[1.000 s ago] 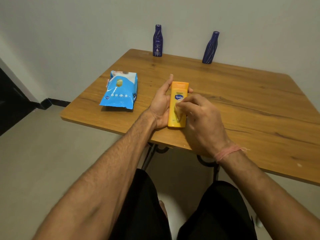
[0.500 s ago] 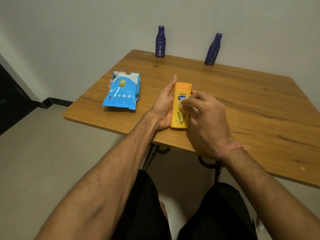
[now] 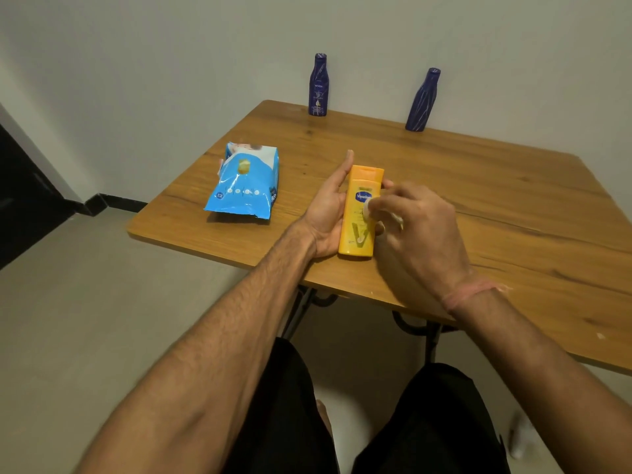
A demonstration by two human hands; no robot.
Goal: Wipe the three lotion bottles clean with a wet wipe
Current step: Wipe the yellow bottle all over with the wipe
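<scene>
A wooden surface (image 3: 478, 206) stands against a plain pale wall, seen from above by a seated person. Near its front edge lies the yellow bottle (image 3: 359, 213), flat, cap pointing away. The left hand (image 3: 326, 213) cradles it from the left, fingers straight along its side and fingertips showing past the far side, so it is steadied rather than clenched. The right hand (image 3: 415, 227) has its fingers curled on a small white wipe (image 3: 371, 208), pressing it to the label just below the logo. Left of these lies a blue wipe pack (image 3: 244, 184). Well apart at the back edge stand two blue bottles, one on the left (image 3: 318, 85) and one on the right (image 3: 422, 100), both upright and untouched.

The count: three lotion bottles, one yellow and two blue; one wipe in use; one pack.

Risks, as I judge them: the bottle lies close to the front edge, and a firm stroke toward the body could slide it off. Wiping only the upper face would leave the underside dirty. The small wipe may dry or soil before the blue pair is done.
</scene>
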